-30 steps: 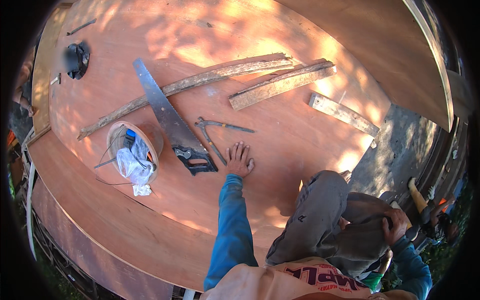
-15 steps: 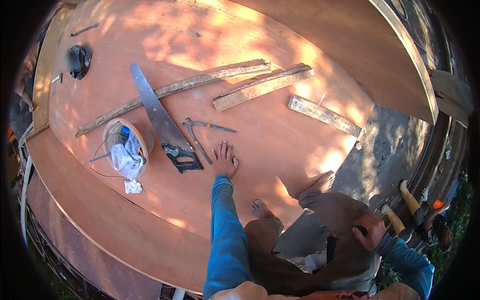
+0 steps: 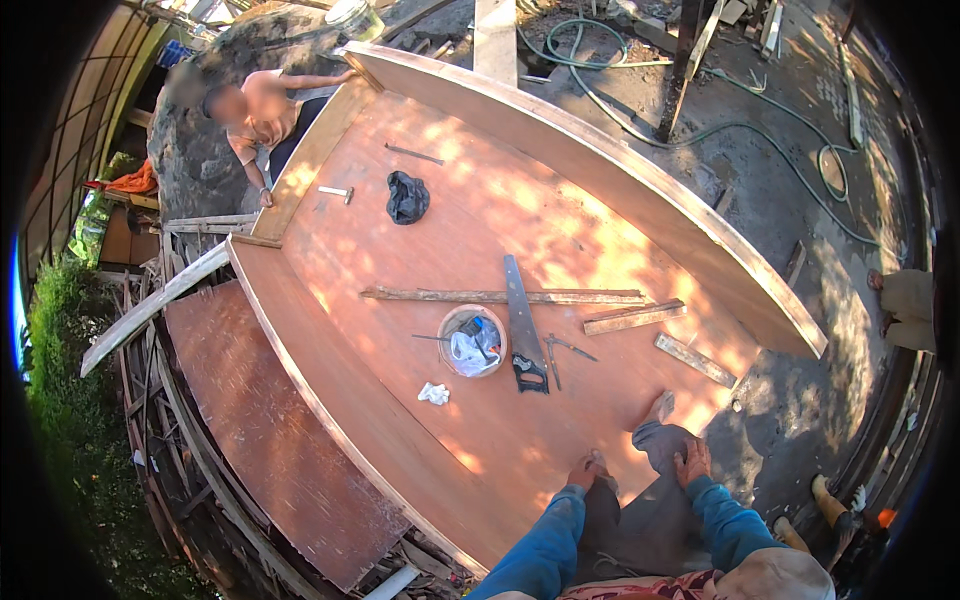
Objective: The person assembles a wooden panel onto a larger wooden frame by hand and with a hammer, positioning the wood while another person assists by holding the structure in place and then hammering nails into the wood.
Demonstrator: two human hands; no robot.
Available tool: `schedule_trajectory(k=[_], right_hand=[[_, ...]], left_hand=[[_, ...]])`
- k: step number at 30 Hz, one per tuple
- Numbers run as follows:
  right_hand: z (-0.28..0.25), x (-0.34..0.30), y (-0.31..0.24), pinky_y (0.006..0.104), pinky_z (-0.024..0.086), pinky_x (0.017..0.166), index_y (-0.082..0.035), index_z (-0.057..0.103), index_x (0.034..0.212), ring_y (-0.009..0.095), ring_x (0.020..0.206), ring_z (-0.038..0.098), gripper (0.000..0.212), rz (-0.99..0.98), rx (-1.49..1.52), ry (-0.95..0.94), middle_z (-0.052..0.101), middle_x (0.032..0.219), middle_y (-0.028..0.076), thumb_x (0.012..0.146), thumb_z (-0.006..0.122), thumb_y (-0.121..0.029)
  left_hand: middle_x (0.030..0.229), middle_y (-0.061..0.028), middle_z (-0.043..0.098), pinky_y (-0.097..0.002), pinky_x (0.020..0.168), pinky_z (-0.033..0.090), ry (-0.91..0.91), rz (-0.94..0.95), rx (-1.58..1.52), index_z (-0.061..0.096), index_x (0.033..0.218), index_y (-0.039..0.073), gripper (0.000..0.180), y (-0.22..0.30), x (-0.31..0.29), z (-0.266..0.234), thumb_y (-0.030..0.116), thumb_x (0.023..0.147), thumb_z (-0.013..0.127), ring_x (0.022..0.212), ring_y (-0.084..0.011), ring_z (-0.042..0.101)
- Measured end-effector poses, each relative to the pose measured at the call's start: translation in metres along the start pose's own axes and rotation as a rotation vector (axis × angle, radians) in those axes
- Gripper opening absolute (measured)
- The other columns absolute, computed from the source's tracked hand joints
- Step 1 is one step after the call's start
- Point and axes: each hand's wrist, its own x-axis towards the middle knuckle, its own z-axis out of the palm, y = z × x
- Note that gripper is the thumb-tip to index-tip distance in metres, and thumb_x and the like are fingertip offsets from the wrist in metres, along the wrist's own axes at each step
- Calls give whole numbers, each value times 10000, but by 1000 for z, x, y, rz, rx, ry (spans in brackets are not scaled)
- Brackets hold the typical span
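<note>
My left hand [image 3: 588, 469] rests on my left knee, its fingers lying over the trouser cloth. On my right knee lies my right hand [image 3: 692, 463], fingers stretched out, holding nothing. Ahead of them on the wide reddish plywood sheet [image 3: 540, 440] is a handsaw [image 3: 519, 305] with a black handle. Its blade crosses a long rough wood strip [image 3: 420, 294]. Beside the handle lie long-handled pincers [image 3: 556, 360], spread apart. A round bucket [image 3: 443, 330] holds a clear plastic bag and tools; a crumpled white piece [image 3: 434, 394] lies next to it.
Two short boards [image 3: 630, 318] [image 3: 695, 360] lie toward the right. Farther off are a black plastic bag [image 3: 407, 198], a hammer [image 3: 340, 192] and a thin bar [image 3: 413, 153]. Upright side panels [image 3: 620, 165] border the sheet. Another person [image 3: 268, 115] holds the far end.
My left hand has lifted off the plywood and come back to my left knee. My right hand has shifted on my right leg. The view has swung up, bringing the other person into sight.
</note>
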Motion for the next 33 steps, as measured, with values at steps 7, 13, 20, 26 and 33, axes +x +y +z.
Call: schedule_trajectory(k=[7, 13, 20, 26, 33], right_hand=[[-31, 60, -103, 438, 410, 980, -37, 556, 1161, 396, 1132, 487, 446, -61, 170, -209, 500, 1225, 221, 772, 679, -217], [-45, 128, -23, 425, 446, 941, -25, 621, 1076, 369, 1050, 554, 377, 25, 95, -219, 587, 1075, 207, 776, 674, -247], [-93, 222, 21, 420, 506, 873, -73, 676, 1021, 372, 955, 637, 414, 134, -273, -463, 670, 1017, 201, 731, 671, -369], [-134, 340, -101, 411, 512, 842, -72, 688, 1003, 342, 928, 649, 376, -172, -227, -500, 683, 989, 174, 797, 645, -383], [-90, 510, -196, 354, 519, 701, -61, 693, 913, 204, 670, 659, 291, -150, 24, -615, 692, 802, 105, 838, 625, -334]], left_hand=[[1025, -251, 656, -436, 891, 479, 467, -383, 440, 623, 1069, -15, 370, -184, -190, -146, 242, 815, 539, 1004, -393, 614], [954, -249, 664, -434, 862, 483, 358, -809, 56, 665, 927, -11, 311, -81, -213, -120, 248, 822, 528, 961, -393, 624], [973, -225, 666, -418, 866, 480, 439, -456, -126, 667, 949, 10, 299, 66, -67, -138, 253, 837, 534, 971, -378, 620], [989, -204, 667, -405, 869, 478, 459, -353, -279, 669, 968, 29, 289, 177, 46, -183, 258, 850, 539, 979, -365, 618], [1007, -180, 668, -389, 873, 475, 496, -413, -395, 671, 991, 50, 278, 244, 155, -248, 264, 864, 546, 989, -350, 614]])
